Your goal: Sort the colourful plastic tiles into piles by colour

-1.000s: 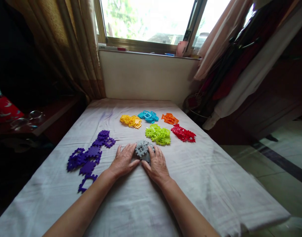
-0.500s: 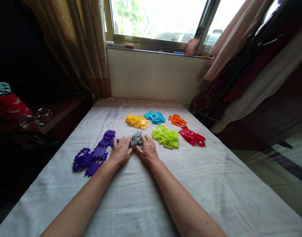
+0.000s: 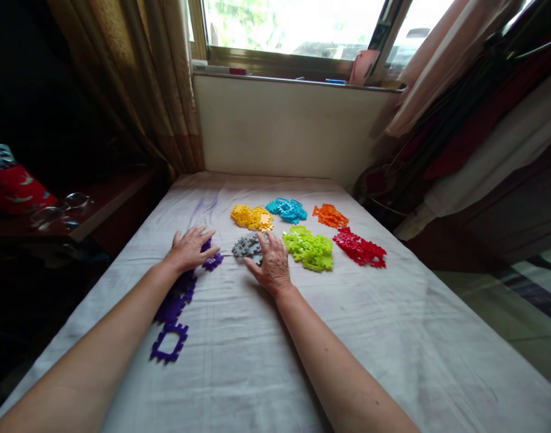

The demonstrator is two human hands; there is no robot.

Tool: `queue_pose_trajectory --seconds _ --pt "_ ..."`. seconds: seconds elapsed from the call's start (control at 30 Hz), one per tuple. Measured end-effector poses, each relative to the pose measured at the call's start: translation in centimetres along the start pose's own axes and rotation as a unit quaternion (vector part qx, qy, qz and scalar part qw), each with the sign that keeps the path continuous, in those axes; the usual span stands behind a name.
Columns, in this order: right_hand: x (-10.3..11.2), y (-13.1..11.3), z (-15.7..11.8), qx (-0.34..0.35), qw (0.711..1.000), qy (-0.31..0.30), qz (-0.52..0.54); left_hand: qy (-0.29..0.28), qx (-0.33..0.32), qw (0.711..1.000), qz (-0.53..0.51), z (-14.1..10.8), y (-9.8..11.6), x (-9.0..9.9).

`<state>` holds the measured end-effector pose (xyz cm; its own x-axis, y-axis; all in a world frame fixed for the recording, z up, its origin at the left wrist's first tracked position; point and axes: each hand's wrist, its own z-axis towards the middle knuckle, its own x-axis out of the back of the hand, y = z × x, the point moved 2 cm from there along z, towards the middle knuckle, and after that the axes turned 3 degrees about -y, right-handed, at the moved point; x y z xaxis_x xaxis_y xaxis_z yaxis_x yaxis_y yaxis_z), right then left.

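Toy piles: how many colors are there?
7: yellow pile, blue pile and orange pile at the back; green pile and red pile nearer; gray pile at the right hand; purple pile by the left hand, partly hidden.

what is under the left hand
Purple interlocking tiles show beside the left hand and left forearm. Whatever lies directly beneath them is covered, so I can't tell how many tiles are there.

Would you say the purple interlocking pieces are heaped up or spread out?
Spread out: the purple pieces straggle in a line, a square frame at its near end.
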<state>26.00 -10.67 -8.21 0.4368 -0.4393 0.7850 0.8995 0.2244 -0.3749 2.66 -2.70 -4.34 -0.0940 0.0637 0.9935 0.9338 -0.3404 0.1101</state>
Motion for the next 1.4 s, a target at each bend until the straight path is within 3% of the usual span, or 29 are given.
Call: queue_pose_trajectory --seconds 0.1,0.23,0.47,0.67,0.77,0.83,0.97,1.1,1.23,1.4 --pt "0.3 -0.8 0.0 0.032 0.998 -0.041 -0.025 -0.042 0.006 0.999 -0.025 -0.1 -2.9 -0.1" --pt "0.5 -1.2 0.2 0.042 0.996 -0.065 -0.034 -0.031 -0.054 0.995 -0.073 -1.2 -3.7 -1.0" --pt "1.2 -1.5 -0.4 0.084 0.996 -0.016 -0.014 -0.016 -0.122 0.981 -0.148 -4.8 -1.2 -1.5" --pt "1.8 -5.0 -2.9 0.172 0.983 -0.052 0.025 -0.008 -0.172 0.954 -0.247 -7.6 2.2 -1.2" --pt "1.9 -6.3 -4.2 0.156 0.983 -0.080 0.055 -0.007 -0.153 0.937 -0.315 -8.6 2.7 -0.3" --pt "2.1 -6.8 -4.9 0.151 0.981 -0.099 0.069 0.021 -0.113 0.934 -0.340 -9.3 1.9 0.6" --pt "2.6 -7.4 -5.9 0.147 0.977 -0.132 0.080 0.070 -0.022 0.954 -0.292 -11.9 -1.5 0.9" --pt "3.0 -7.4 -6.6 0.127 0.980 -0.127 0.085 0.082 0.013 0.978 -0.193 -16.3 -3.5 -1.8" --pt "3.5 -7.3 -7.6 0.152 0.976 -0.135 0.077 0.121 -0.009 0.982 -0.144 -19.5 -1.8 -3.8" --pt "4.1 -7.2 -8.5 0.161 0.973 -0.151 0.069 0.166 -0.017 0.978 -0.126 -18.7 1.9 -3.3"
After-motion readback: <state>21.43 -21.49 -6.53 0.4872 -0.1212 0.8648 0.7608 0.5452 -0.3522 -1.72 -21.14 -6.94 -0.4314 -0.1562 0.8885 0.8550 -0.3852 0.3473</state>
